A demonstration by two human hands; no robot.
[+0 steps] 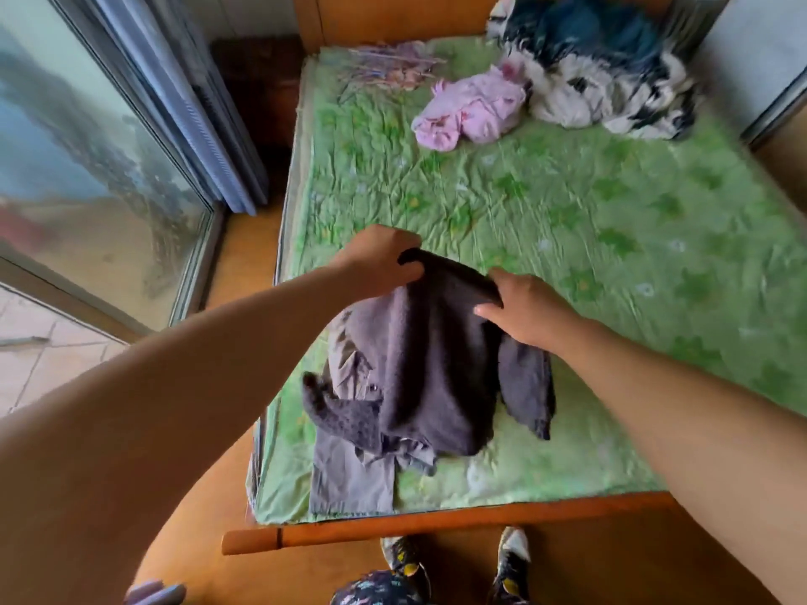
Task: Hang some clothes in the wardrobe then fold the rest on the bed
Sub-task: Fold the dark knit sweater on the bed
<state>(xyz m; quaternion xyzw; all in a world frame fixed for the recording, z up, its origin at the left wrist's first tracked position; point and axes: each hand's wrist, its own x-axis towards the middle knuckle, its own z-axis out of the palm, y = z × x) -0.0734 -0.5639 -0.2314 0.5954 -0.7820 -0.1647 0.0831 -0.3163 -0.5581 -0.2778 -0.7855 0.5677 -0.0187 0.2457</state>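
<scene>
A dark purple-grey knit sweater (430, 369) hangs above the near end of the bed (611, 220), its lower part draped over grey trousers (349, 469) that lie on the green sheet. My left hand (380, 262) grips the sweater's top edge on the left. My right hand (526, 310) pinches the same edge on the right. One sleeve (526, 386) droops on the right, and another (338, 408) lies to the left.
A pink garment (471, 113) and a black, white and teal heap of cloth (602, 67) lie at the bed's far end. A mirrored sliding door (87, 168) stands at left. The wooden bed frame (436, 524) runs along the near edge, by my feet.
</scene>
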